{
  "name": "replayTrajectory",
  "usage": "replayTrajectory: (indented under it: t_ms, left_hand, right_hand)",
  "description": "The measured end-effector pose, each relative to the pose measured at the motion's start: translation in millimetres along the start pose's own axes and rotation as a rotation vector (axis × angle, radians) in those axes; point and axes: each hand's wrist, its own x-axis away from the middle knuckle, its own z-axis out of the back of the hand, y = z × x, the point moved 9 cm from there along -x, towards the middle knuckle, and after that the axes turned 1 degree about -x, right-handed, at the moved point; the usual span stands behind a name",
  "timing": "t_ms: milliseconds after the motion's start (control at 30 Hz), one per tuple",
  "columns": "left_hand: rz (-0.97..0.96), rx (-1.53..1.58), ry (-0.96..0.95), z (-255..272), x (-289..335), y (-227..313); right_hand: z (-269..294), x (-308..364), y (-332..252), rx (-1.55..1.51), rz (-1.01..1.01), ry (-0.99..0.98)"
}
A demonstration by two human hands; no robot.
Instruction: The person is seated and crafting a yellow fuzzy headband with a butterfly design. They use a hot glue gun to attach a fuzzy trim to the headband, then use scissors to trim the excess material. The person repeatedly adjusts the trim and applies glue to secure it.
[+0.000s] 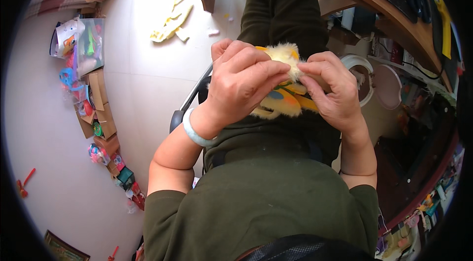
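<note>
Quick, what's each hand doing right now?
Left hand: closed, pinching the fluffy yellow piece.
Right hand: fingers curled at its edge; whether gripping cannot be told.

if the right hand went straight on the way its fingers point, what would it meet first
The fluffy yellow plush, which it seems to touch already, then probably the left hand; depth is unclear.
</note>
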Motion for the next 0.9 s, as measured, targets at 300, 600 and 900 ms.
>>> replayTrajectory:
  t_ms: [300, 600, 900]
  left_hand:
    - [0.047, -0.008, -0.159, -13.5, -5.8, -4.9]
    - [0.225, 0.518, -0.07, -11.4, -6.5, -32.1]
    - [0.042, 0.196, -0.157, -16.1, -8.9, -12.4]
  right_hand:
    - [-1.7, -0.7, 0.2, -0.044, -0.003, -0.01]
    - [0.1, -1.1, 17.4, -0.114, -0.125, -0.01]
    - [-1.2, -0.1, 14.4, -0.107, -0.163, -0.006]
